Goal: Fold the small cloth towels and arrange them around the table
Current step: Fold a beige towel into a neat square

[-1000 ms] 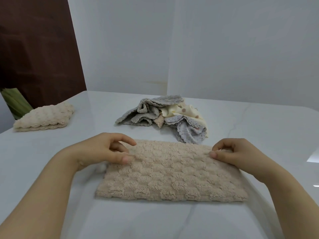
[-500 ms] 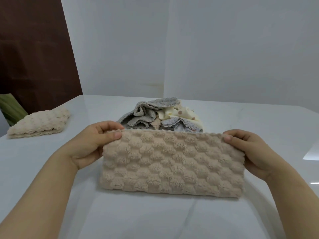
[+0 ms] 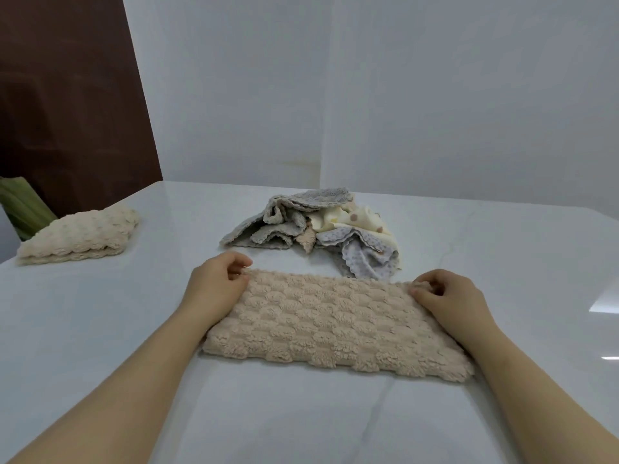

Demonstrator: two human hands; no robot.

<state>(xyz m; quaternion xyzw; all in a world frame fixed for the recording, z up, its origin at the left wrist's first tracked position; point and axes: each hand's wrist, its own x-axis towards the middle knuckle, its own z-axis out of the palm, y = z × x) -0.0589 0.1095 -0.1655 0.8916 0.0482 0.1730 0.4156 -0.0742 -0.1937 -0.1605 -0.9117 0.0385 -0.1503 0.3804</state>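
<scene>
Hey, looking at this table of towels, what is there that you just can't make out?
All in the head view.
Pile of towels: how many there are; they overlap and hide one another.
Beige towel: how many layers; only its top face shows.
Green object: what it is; the left edge cuts it off and the table hides its base.
Folded cream towel: its far side, turned away.

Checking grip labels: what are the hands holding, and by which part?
The beige towel: left hand pinches its far left corner, right hand its far right corner.
</scene>
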